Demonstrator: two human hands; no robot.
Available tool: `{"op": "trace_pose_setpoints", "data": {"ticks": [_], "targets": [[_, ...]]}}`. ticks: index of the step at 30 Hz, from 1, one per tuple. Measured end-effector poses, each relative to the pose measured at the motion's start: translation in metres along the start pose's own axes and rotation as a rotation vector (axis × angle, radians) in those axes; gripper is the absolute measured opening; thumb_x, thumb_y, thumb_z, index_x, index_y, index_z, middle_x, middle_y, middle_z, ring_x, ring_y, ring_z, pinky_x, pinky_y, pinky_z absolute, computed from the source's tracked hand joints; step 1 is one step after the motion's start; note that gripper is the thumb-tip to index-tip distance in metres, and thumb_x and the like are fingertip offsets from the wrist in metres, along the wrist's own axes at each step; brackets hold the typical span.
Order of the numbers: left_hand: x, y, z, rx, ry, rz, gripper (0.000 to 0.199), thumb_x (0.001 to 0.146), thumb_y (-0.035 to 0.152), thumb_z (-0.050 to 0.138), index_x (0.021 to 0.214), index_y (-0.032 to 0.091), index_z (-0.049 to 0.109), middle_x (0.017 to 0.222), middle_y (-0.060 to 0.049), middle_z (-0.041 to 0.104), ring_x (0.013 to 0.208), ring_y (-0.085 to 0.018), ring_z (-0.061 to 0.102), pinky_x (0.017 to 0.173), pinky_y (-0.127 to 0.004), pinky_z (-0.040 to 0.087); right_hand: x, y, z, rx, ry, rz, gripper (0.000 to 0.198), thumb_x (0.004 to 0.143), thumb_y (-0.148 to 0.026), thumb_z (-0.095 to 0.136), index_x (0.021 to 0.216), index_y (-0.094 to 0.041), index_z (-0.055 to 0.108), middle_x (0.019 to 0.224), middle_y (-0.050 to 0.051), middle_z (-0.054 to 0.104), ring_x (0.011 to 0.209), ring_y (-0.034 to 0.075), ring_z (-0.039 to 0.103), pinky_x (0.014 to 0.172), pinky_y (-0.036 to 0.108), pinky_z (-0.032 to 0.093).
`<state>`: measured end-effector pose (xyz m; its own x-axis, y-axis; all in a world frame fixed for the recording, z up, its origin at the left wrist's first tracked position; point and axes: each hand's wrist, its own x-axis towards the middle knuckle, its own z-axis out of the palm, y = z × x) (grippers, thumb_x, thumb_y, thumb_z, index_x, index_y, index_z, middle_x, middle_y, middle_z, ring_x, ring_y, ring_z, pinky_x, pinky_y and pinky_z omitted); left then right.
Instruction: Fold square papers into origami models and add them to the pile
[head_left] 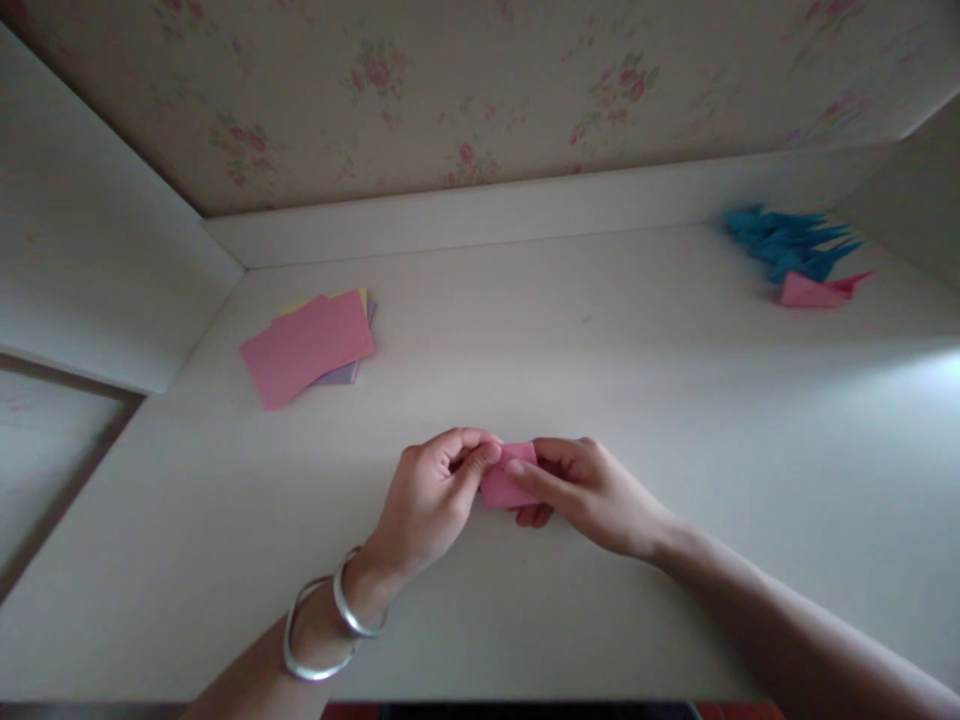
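Note:
A small piece of pink paper (504, 490), folded to a compact rectangle, is held between my two hands near the middle of the white table. My left hand (431, 495) pinches its upper left corner between thumb and fingers. My right hand (592, 495) grips the right side, thumb pressed on the face and fingers behind it. The back of the paper and the fingertips behind it are hidden. Two silver bangles (341, 600) circle my left wrist.
A loose stack of pink paper sheets (311, 345), with yellow and purple ones beneath, lies at the back left. Several blue folded-paper figures (791, 240) and a pink folded-paper figure (814, 290) sit at the far right. A raised white ledge (480, 215) runs along the flowered wall.

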<state>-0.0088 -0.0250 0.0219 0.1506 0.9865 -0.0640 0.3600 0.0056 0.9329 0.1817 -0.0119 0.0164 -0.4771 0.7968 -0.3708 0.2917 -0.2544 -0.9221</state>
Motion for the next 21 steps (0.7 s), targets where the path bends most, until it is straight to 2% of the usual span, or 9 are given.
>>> {"op": "trace_pose_setpoints", "data": {"ticks": [3, 8, 12, 15, 17, 21], "targets": [[0.0002, 0.0024, -0.0009, -0.033, -0.037, -0.025, 0.024, 0.094, 0.037, 0.060, 0.089, 0.018, 0.073, 0.082, -0.001, 0.076, 0.074, -0.013, 0.068, 0.066, -0.018, 0.051, -0.0010, -0.0010, -0.0015, -0.182, 0.083, -0.052, 0.048, 0.095, -0.054, 0.050, 0.066, -0.017, 0.060, 0.058, 0.000, 0.063, 0.053, 0.009, 0.057, 0.046, 0.019, 0.038], [0.0008, 0.0035, -0.0005, -0.056, -0.073, -0.062, 0.024, 0.092, 0.036, 0.061, 0.083, 0.016, 0.072, 0.075, -0.002, 0.074, 0.069, -0.013, 0.066, 0.062, -0.018, 0.050, -0.0023, -0.0041, -0.0019, -0.183, 0.030, -0.104, 0.043, 0.100, -0.041, 0.047, 0.067, -0.018, 0.061, 0.059, 0.000, 0.069, 0.054, 0.010, 0.061, 0.053, 0.019, 0.044], [0.0010, 0.0006, 0.0022, -0.116, -0.022, -0.070, 0.026, 0.092, 0.040, 0.062, 0.089, 0.016, 0.073, 0.079, -0.003, 0.075, 0.072, -0.013, 0.067, 0.064, -0.019, 0.052, -0.0025, -0.0055, -0.0001, -0.077, 0.067, -0.094, 0.042, 0.098, -0.042, 0.050, 0.066, -0.018, 0.060, 0.057, 0.000, 0.068, 0.054, 0.011, 0.062, 0.053, 0.020, 0.045], [-0.0007, -0.0022, 0.0038, -0.180, 0.027, -0.037, 0.038, 0.095, 0.041, 0.058, 0.124, 0.018, 0.062, 0.078, -0.002, 0.074, 0.069, -0.014, 0.069, 0.061, -0.021, 0.056, -0.0003, -0.0052, -0.0001, 0.061, 0.176, -0.091, 0.041, 0.096, -0.048, 0.052, 0.070, -0.018, 0.062, 0.059, 0.001, 0.068, 0.056, 0.012, 0.064, 0.055, 0.022, 0.048], [-0.0025, -0.0033, 0.0045, -0.230, 0.016, 0.019, 0.046, 0.095, 0.039, 0.058, 0.137, 0.020, 0.050, 0.088, -0.004, 0.075, 0.071, -0.015, 0.071, 0.061, -0.022, 0.059, 0.0022, -0.0042, -0.0011, 0.165, 0.253, -0.105, 0.041, 0.094, -0.051, 0.055, 0.074, -0.017, 0.064, 0.061, 0.001, 0.067, 0.057, 0.013, 0.063, 0.055, 0.023, 0.048], [-0.0052, -0.0048, 0.0059, -0.109, -0.038, 0.207, 0.031, 0.090, 0.026, 0.067, 0.120, 0.021, 0.062, 0.110, -0.009, 0.071, 0.078, -0.015, 0.073, 0.064, -0.022, 0.062, 0.0064, -0.0009, -0.0022, 0.353, 0.312, -0.117, 0.038, 0.090, -0.052, 0.061, 0.079, -0.016, 0.066, 0.064, 0.001, 0.065, 0.056, 0.013, 0.060, 0.053, 0.024, 0.048]]}}
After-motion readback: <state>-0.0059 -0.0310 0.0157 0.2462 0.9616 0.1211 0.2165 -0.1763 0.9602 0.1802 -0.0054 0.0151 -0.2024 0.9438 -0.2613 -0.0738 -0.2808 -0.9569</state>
